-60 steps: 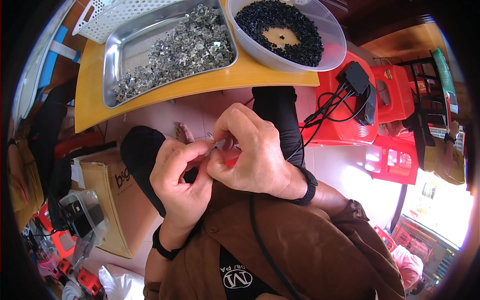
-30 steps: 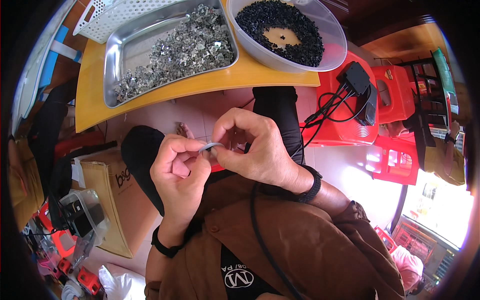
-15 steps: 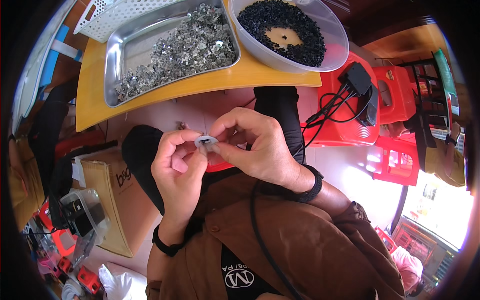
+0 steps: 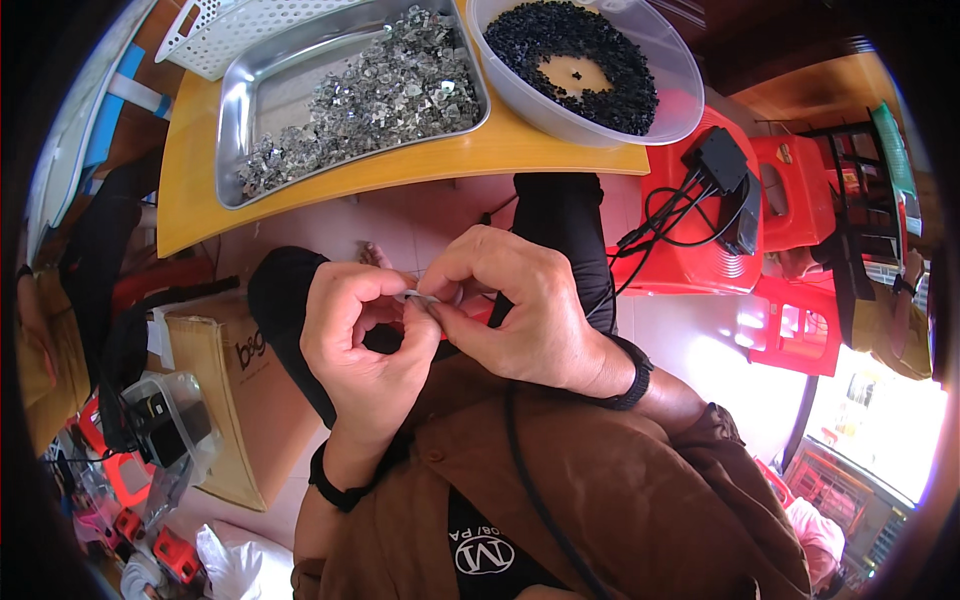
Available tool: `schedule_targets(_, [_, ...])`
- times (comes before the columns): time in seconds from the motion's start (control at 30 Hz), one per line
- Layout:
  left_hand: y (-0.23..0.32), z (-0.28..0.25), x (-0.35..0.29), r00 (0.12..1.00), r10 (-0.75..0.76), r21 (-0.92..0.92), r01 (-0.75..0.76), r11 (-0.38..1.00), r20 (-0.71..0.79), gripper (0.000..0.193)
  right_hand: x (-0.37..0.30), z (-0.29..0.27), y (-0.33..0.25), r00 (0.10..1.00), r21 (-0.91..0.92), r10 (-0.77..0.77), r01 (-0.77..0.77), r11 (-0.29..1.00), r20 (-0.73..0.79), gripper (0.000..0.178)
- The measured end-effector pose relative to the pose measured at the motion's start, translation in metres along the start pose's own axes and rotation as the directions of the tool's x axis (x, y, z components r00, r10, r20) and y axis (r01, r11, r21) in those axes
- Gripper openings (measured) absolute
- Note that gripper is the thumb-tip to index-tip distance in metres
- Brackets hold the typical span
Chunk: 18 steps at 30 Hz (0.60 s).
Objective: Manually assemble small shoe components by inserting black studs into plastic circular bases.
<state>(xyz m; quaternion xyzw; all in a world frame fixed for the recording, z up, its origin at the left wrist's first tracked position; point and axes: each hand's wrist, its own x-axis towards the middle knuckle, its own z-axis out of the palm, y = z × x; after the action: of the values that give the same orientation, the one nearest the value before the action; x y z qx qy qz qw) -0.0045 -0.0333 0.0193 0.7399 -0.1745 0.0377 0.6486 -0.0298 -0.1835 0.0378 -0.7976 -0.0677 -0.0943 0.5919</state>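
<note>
Over my lap, both hands meet at a small whitish disc, which shows nearly edge-on and is mostly covered by fingertips. My left hand pinches its left side between thumb and index finger. Against the right side press the thumb and bent fingers of my right hand. Beyond the hands, a steel tray on the table holds a heap of small shiny metal pieces. Right of it stands a clear plastic bowl with many tiny black pieces ringed around a bare middle.
The yellow wooden table's near edge lies just past my knees. A white perforated basket stands at far left. Red stools carry a black box with cables at right. A cardboard box sits at left; a cable crosses my front.
The disc has tipped from showing its face, with a small dark piece on it, to nearly edge-on. My fingertips have closed in on it and now hide more of it.
</note>
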Motion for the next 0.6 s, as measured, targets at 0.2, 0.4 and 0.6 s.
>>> schedule_targets(0.2, [0.001, -0.003, 0.001, 0.999, 0.013, 0.067, -0.016, 0.998, 0.040, 0.025, -0.001, -0.002, 0.000, 0.997, 0.081, 0.076, -0.078, 0.994, 0.023, 0.017])
schedule_targets(0.4, [-0.001, -0.007, 0.000, 0.962, -0.225, -0.361, 0.268, 0.893, 0.157, 0.027, 0.001, -0.009, 0.004, 0.981, 0.223, 0.192, -0.193, 0.956, 0.028, 0.017])
schedule_targets(0.6, [0.002, -0.007, -0.002, 0.959, -0.221, -0.401, 0.274, 0.874, 0.176, 0.021, 0.003, -0.008, 0.005, 0.985, 0.188, 0.166, -0.170, 0.967, 0.036, 0.017])
